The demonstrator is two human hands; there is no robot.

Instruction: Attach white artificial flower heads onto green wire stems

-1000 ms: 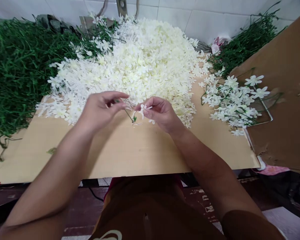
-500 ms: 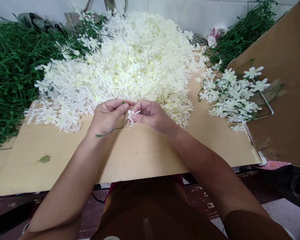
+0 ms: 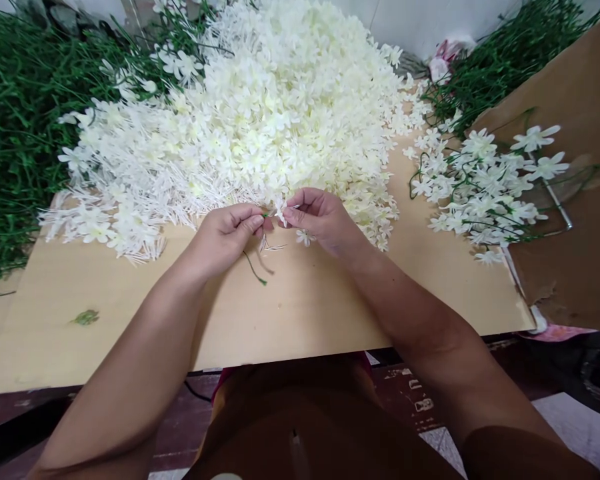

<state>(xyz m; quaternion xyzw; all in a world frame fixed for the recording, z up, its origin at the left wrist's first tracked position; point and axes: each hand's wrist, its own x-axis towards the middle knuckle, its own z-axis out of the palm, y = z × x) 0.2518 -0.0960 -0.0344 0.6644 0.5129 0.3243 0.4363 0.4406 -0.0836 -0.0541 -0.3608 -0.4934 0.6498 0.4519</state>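
My left hand (image 3: 230,232) pinches a thin green artificial stem (image 3: 254,268), whose lower end hangs down below the fingers. Close to its right, my right hand (image 3: 325,217) is closed on a small white artificial flower (image 3: 281,212). The flower is near the stem's green tip; whether the two touch I cannot make out. Just behind both hands rises a large heap of white artificial flowers (image 3: 285,113) with thin white stalks. A single loose flower (image 3: 305,237) lies on the board under my right hand.
Green stems (image 3: 20,127) are piled at the left, and another bunch of green stems (image 3: 520,60) sits at the back right. Stems bearing white flowers (image 3: 490,187) lie against a cardboard box (image 3: 575,267). A green scrap (image 3: 86,317) rests on the wooden board (image 3: 145,320).
My right hand has moved a little right, away from my left hand, with the flower. The stem's free end has swung from left of my left hand to below it.
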